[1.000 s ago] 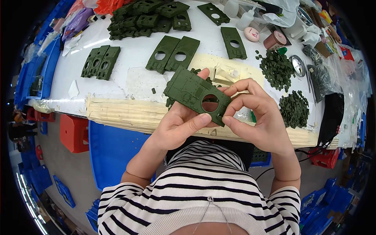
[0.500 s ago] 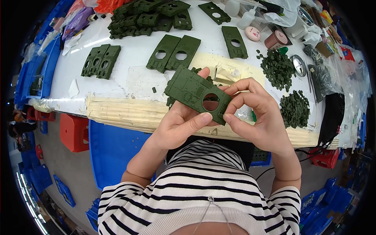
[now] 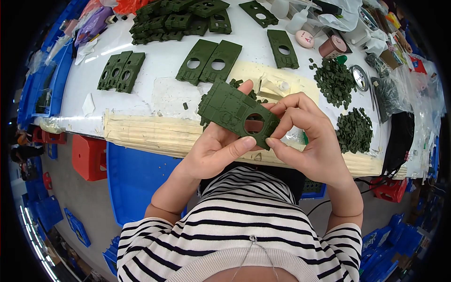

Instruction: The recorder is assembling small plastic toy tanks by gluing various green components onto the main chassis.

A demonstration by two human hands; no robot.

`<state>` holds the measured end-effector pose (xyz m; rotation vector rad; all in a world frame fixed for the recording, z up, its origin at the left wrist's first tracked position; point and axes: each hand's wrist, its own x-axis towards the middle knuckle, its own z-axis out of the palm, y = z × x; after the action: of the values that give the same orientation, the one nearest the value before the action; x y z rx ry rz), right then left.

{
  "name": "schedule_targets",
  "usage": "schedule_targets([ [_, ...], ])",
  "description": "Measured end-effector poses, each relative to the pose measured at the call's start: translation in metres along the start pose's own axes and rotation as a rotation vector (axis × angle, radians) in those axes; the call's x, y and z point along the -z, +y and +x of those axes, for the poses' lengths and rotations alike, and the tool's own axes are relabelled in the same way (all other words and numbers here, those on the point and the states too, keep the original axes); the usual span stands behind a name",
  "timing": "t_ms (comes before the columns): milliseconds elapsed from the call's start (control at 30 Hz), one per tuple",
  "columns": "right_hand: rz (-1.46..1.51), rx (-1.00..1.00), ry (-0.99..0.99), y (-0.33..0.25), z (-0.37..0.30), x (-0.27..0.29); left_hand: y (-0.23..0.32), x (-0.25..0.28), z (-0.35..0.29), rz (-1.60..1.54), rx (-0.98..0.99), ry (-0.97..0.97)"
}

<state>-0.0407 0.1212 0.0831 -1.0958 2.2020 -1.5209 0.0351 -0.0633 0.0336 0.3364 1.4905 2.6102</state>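
Note:
A dark green plastic model tank hull (image 3: 224,104) with a round hole near one end is held over the front edge of the table, tilted down to the right. My left hand (image 3: 210,154) supports it from below, thumb pressed on its near edge and fingers mostly hidden beneath. At the holed end, my right hand (image 3: 312,138) has its thumb and fingers closed around the corner and edge. Whether a small part is also between those fingertips is hidden. Beyond the hands lie two matching hulls (image 3: 230,55) side by side, with another hull (image 3: 283,49) to their right.
Stacked green hulls (image 3: 181,21) fill the back of the white table (image 3: 155,54); three more hulls (image 3: 127,75) lie left. At right are two heaps of small green pieces (image 3: 334,84), a bottle (image 3: 297,21) and a spool (image 3: 332,47). A blue bin (image 3: 136,183) sits below the left front.
Both hands keep hold of the hull at nearly the same spot. My right thumb and fingers have shifted slightly at the holed end, and the whole view has moved a little.

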Motion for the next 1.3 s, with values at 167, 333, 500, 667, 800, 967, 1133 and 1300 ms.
schedule_targets([
  [167, -0.017, 0.018, 0.064, -0.005, -0.003, 0.000, 0.003, -0.006, 0.000, -0.026, 0.032, 0.108],
  [333, -0.481, 0.270, 0.098, -0.013, -0.015, 0.005, 0.002, -0.001, 0.000, -0.114, 0.008, 0.129],
  [500, -0.677, 0.422, 0.104, -0.001, -0.022, -0.007, 0.004, -0.003, 0.001, -0.107, -0.014, 0.105],
  [667, -0.329, 0.306, 0.150, -0.004, -0.022, 0.001, 0.004, 0.006, -0.003, -0.119, 0.006, 0.056],
  [800, -0.283, 0.311, 0.218, 0.006, -0.019, 0.003, 0.009, 0.010, -0.003, -0.203, 0.045, -0.003],
  [967, -0.409, 0.260, 0.204, 0.001, -0.017, -0.013, 0.009, 0.010, -0.003, -0.186, 0.029, 0.000],
  [1133, -0.466, 0.262, 0.280, 0.004, -0.014, -0.030, 0.004, 0.008, -0.005, -0.203, -0.009, 0.034],
  [1300, -0.346, 0.236, 0.137, -0.001, -0.011, -0.024, 0.008, 0.033, -0.022, -0.111, -0.084, 0.166],
])
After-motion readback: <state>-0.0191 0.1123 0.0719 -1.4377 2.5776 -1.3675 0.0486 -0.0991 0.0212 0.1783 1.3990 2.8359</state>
